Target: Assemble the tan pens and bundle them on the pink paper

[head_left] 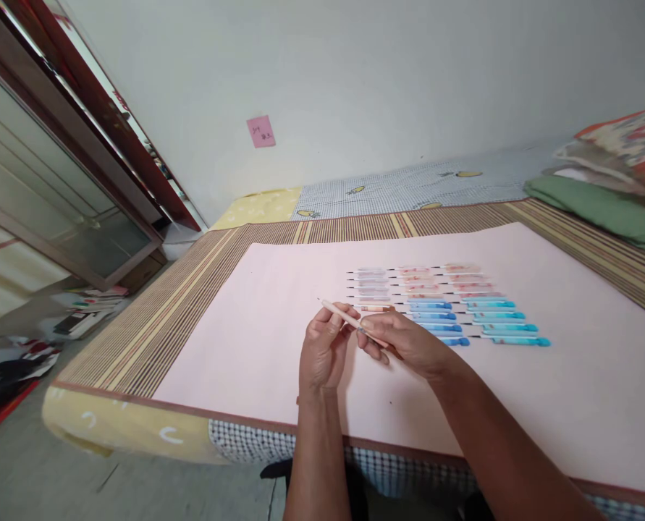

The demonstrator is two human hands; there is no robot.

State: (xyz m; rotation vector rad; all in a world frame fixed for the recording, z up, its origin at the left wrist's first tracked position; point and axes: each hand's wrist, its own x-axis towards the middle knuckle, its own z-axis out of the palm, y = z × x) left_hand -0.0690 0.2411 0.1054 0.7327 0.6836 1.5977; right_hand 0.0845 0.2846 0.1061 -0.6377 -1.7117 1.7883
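Note:
Both my hands hold one thin pale pen above a large pink sheet. My left hand pinches its middle, fingers curled. My right hand grips its rear end, fingers closed. The pen's tip points up and left. Just beyond my hands lie rows of pens on the sheet: several pink ones farther off and several blue ones nearer and to the right.
The pink sheet lies on a striped mat over a bed. Folded bedding and a green pillow sit at the right. A pink note is stuck on the wall. Books and clutter cover the floor at left.

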